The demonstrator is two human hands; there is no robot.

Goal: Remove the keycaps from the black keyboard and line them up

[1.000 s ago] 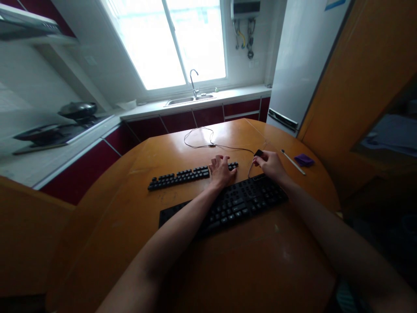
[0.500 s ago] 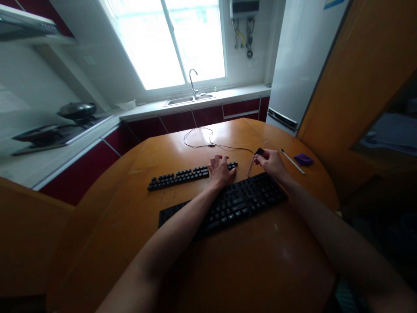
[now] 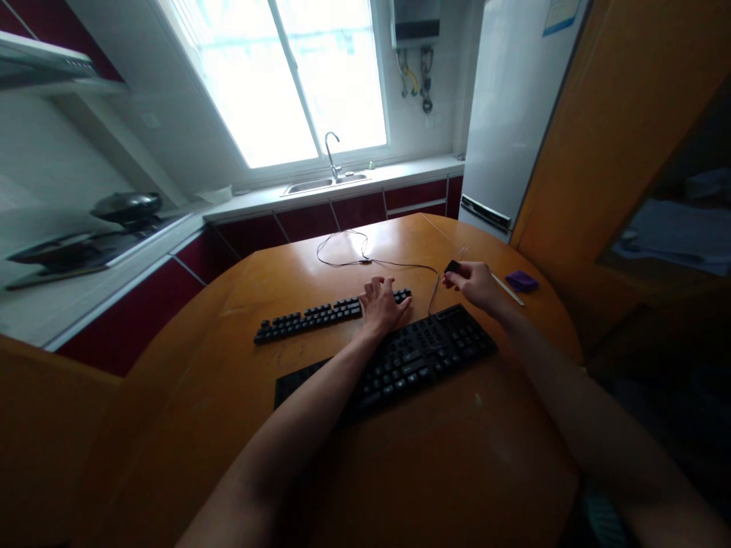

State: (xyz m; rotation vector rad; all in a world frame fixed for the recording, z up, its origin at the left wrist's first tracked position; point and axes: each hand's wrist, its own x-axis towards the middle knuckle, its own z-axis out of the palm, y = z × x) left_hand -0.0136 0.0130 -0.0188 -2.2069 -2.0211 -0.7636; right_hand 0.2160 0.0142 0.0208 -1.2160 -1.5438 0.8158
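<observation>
Bright window (image 3: 343, 84) above steel sink (image 3: 310, 186) and curved faucet (image 3: 336, 172), tall pale refrigerator (image 3: 502, 114), dark pan (image 3: 126, 207) on stove (image 3: 132, 238)

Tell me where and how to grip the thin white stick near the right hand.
Probably pinch the white stick across its near end, from above on the near side: it is thin, lies flat on the table, and its far end goes out of sight behind the right hand.

Window (image 3: 279, 87): blown-out white, main light source
Table (image 3: 228, 396): glare far side, dim near side
Corners: dark, stretched
</observation>
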